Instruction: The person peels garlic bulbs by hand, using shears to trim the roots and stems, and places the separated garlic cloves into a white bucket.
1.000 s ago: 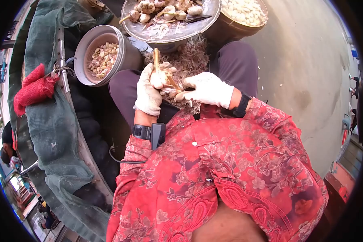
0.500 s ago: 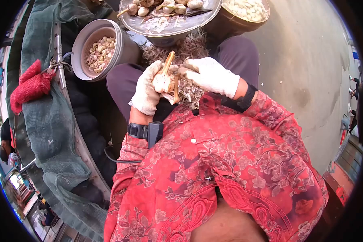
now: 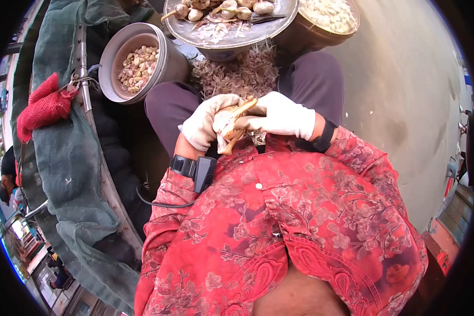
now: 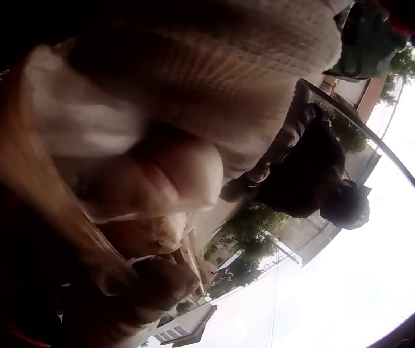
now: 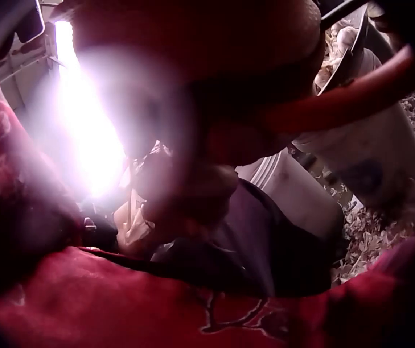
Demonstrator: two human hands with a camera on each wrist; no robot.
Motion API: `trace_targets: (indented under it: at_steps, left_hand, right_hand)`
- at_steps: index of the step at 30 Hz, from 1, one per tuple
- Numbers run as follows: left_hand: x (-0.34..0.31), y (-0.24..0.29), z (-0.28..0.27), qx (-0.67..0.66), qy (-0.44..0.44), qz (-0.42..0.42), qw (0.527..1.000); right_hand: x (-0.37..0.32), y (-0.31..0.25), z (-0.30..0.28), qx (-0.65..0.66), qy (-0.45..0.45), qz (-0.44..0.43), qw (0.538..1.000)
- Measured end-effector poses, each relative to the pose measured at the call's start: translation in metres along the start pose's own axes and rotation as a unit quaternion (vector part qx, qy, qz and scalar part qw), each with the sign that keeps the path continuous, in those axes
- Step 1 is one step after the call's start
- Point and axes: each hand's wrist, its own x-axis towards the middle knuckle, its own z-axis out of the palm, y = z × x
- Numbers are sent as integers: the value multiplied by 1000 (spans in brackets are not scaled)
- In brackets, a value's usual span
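In the head view a garlic bulb (image 3: 226, 124) with a dry stem is between two white-gloved hands above the lap. The left hand (image 3: 203, 122) grips the bulb from its left side, fingers curled round it. From the right, the right hand (image 3: 283, 116) pinches the bulb near its stem, thumb below and fingers above. Pale cloves (image 4: 171, 177) and a blurred stem (image 4: 62, 196) fill the left wrist view, close to the gloved fingers. The right wrist view is dark with glare; papery husk (image 5: 133, 223) shows there.
A tray (image 3: 205, 39) of garlic bulbs stands ahead, beside a bowl (image 3: 329, 32) of peeled cloves. At the left is a bucket (image 3: 166, 63) holding unpeeled cloves. Husks (image 3: 237, 76) lie between the knees. Green netting (image 3: 71, 158) and a red mesh bag (image 3: 46, 110) are further left.
The bulb's stem has tilted over to the right and the bulb has turned between the hands. The right hand has come lower and closer against the bulb.
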Motion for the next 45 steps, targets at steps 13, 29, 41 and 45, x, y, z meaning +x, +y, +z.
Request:
trace_targets:
  at_steps: [13,29,41,45]
  left_hand:
    - [1,-6,20,102,67,82,989]
    - [15,-11,1,-146,43,83,985]
    - [4,-9,4,-172,79,46,981]
    - [-2,-7,23,-64,147,46,986]
  right_hand:
    - [5,-1,14,276,38,180,943]
    - [0,4,36,-123,20,-40,991]
    - [1,25,14,38,150,26,988]
    - [3,24,15,-2,157,6,988]
